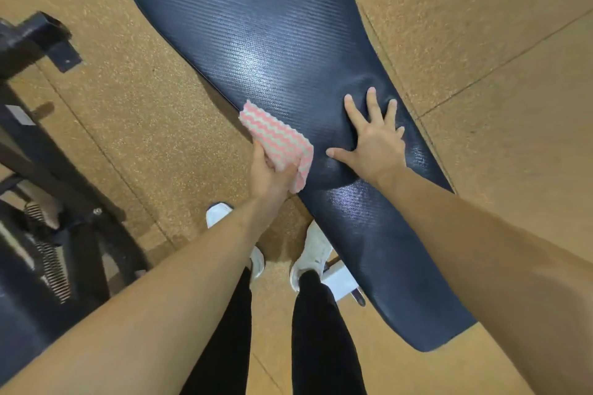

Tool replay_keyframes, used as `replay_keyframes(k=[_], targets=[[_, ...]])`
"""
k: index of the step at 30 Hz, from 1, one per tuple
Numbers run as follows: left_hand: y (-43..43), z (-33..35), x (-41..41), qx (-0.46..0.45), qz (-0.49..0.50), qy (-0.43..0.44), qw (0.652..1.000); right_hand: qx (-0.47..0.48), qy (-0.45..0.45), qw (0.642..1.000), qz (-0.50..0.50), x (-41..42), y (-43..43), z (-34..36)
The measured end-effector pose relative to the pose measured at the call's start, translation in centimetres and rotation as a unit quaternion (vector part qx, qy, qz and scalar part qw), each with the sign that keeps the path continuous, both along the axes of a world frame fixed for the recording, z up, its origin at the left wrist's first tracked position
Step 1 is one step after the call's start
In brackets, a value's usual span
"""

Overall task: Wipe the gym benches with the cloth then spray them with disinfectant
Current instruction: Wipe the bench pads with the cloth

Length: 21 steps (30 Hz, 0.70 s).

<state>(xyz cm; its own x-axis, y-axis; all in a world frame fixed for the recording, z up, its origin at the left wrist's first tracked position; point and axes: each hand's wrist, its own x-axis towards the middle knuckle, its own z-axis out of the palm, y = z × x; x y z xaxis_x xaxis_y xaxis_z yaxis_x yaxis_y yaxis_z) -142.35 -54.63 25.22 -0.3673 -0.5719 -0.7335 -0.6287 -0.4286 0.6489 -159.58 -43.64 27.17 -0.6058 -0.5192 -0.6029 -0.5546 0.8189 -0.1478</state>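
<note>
Head: cloth [278,138] gripped in left hand [269,175], on bench [256,26] edge.

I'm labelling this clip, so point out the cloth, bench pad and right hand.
cloth [278,138], head view, middle of the fabric
bench pad [256,26], head view, bare upper surface
right hand [376,147], head view, back of the hand

The bench [272,42] ran out past the top edge; its frame [338,279] lay mostly hidden under it; the cloth [279,141] hid the fingers of the left hand [269,176]; the dark machine [41,202] at left was cut off and blurred.
</note>
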Motion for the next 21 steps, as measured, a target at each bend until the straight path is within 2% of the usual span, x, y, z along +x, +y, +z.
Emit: replay_keyframes(k=[3, 7, 10, 17, 21], targets=[[2.1, -1.0, 0.7, -0.026, -0.014, -0.026, 0.999, -0.007, 0.006, 0.999, 0.034, 0.0, 0.8, -0.2], [4.9, -0.4, 1.1, -0.026, -0.037, -0.081, 0.996, -0.052, 0.043, 0.988, 0.140, 0.5, 5.3, -0.3], [7.1, 1.3, 0.8, -0.019, -0.044, -0.096, 0.994, -0.033, 0.064, 0.981, 0.182, 1.5, 10.0, -0.4], [10.7, 2.4, 1.1, -0.010, -0.056, -0.144, 0.988, 0.005, 0.035, 0.990, 0.136, 4.6, 17.4, 0.1], [12.0, 2.1, 1.4, -0.009, -0.055, -0.152, 0.987, 0.020, 0.023, 0.998, 0.063, 6.1, 20.5, 0.9]])
